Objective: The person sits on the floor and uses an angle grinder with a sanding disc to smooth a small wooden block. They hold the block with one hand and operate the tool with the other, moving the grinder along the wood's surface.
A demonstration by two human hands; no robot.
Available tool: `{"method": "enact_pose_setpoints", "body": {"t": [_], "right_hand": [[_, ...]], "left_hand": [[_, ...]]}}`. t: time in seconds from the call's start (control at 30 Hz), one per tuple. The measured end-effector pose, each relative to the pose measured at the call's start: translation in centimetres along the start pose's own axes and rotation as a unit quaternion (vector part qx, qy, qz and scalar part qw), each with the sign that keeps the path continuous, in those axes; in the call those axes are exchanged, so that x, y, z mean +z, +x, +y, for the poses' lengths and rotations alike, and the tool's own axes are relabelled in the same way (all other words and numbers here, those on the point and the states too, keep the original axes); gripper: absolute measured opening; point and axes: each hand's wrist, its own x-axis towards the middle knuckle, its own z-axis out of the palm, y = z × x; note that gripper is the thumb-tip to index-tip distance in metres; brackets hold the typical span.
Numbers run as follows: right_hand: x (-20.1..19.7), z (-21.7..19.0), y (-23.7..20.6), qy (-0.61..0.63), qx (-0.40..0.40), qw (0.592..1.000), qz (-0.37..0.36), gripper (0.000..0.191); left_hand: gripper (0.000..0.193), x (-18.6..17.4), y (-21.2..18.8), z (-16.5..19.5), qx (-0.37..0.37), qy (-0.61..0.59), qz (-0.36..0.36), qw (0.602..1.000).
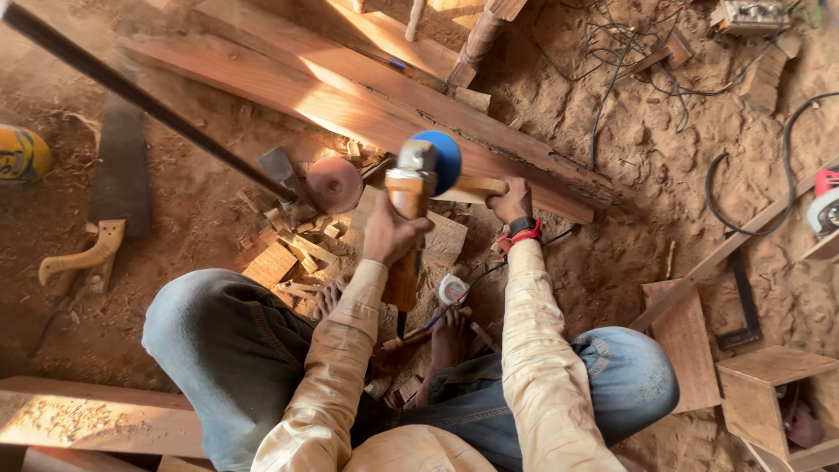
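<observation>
Seated person fills the bottom: cream shirt chest cut off by the lower edge, jeans knees [218, 350] spread wide, bare feet partly hidden under the arms and wood scraps. Dirt floor [664, 166] covers the whole scene, lumpy and sawdusty. Long planks [367, 96] lie diagonally across the top, ends cut off by the frame; another plank [79, 415] sits at bottom left, partly out of view. Dark pole [149, 100] runs from the top left corner down toward the scrap pile [293, 249], its lower end hard to make out. Wooden box [773, 385] at lower right, contents unclear. Black cables [743, 192] loop over the floor at right; a red and white power tool [824, 203] is cut off by the right edge.

Left hand [391, 232] has its grip clenched around the wooden-handled grinder [411, 188], raised up toward the camera; its blue disc [446, 157] sits at the top, handle bottom hidden behind the forearm. Right hand [513, 204] has its grip closed on a pale wood piece [476, 186], which rests against the plank just beside the grinder; its near end is hidden behind the disc. Red and black wristband [523, 231] on that wrist. Round reddish disc [335, 183] lies just left of the grinder. Small tape measure [454, 288] lies between the arms, partly covered.
</observation>
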Motion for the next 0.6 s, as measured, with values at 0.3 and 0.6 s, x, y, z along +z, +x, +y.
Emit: {"method": "enact_pose_setpoints", "body": {"t": [0.3,0.6], "right_hand": [[-0.1,-0.3,-0.2,0.013,-0.019,1.000,0.017,0.041],[0.5,0.4,0.2,0.016,-0.050,0.998,0.040,0.040]], "left_hand": [[0.077,2.2,-0.9,1.6,-0.008,0.066,-0.006,0.998],[0.077,2.5,-0.9,-0.1,-0.013,0.094,0.006,0.996]]}}
